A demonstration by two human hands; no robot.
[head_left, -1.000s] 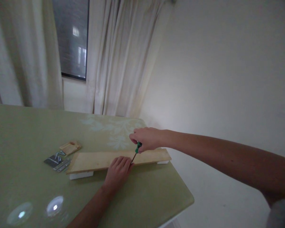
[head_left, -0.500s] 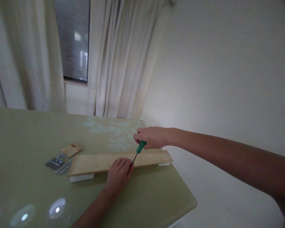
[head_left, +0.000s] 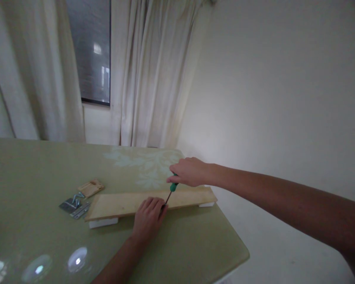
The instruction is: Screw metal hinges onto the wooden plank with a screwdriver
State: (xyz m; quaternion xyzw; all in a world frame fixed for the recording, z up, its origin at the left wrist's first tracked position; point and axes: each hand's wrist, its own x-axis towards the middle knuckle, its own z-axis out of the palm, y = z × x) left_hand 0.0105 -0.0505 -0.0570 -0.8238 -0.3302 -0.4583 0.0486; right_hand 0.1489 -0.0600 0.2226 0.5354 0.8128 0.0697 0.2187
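A long pale wooden board (head_left: pixel 121 203) lies raised on white blocks; one white block (head_left: pixel 103 223) shows under its left end, another white block (head_left: pixel 207 204) under its right end. My left hand (head_left: pixel 149 219) is closed over the board's near edge, its fingers bent on the top face. A small dark piece shows beside the thumb, too small to name. In my right hand (head_left: pixel 187 171) is a screwdriver (head_left: pixel 173 187) with a green handle, gripped from above. Its thin shaft slants down to that dark piece by my left thumb; the tip itself is hidden.
Left of the board are several metal brackets (head_left: pixel 78 200), a dark flat packet (head_left: pixel 68 205), metal strips (head_left: pixel 79 211) and a small light wooden piece (head_left: pixel 91 187). They rest on a green table (head_left: pixel 41 173) whose right edge runs near a white wall (head_left: pixel 277 98). Curtains (head_left: pixel 153 79) hang behind.
My right hand has turned on the screwdriver handle, with the fingers and thumb now in a different position. My left hand stays on the board. The whole view has shifted slightly.
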